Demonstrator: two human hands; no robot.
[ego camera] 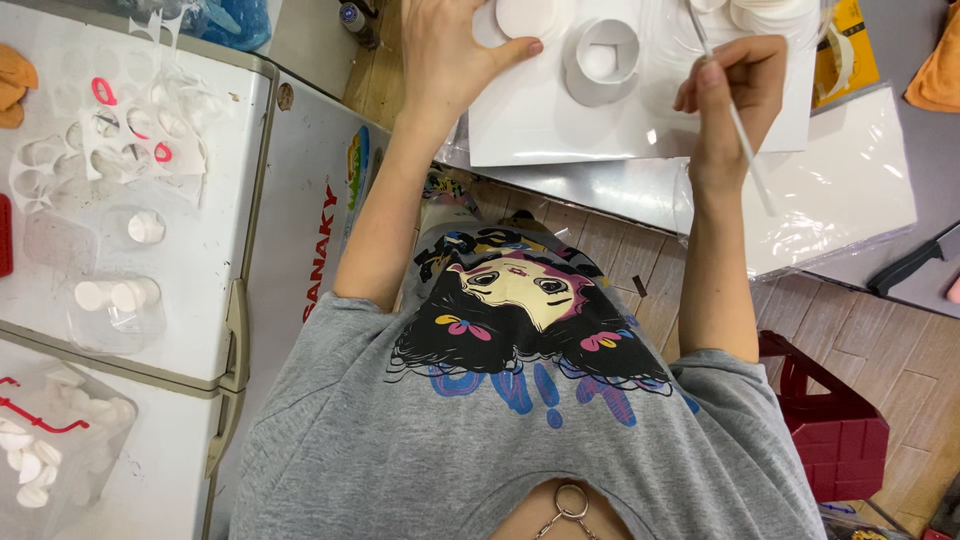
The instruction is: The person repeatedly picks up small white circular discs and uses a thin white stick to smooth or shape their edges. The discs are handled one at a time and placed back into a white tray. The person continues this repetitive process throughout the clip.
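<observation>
One white ring (603,58) stood on one white sheet (560,125) on the worktop (600,190), between the two hands. The left hand (450,50) lay spread on a white disc (525,15), fingers (515,52) open, thumb just beside the ring. The right hand (725,85) was closed around one thin white stick (745,140), near the ring's other side.

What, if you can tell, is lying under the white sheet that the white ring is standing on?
Under the white sheet with the white ring lies a shiny metal tabletop, showing along its near edge. Clear plastic film spreads to one side. Anything directly beneath the sheet is covered.
</observation>
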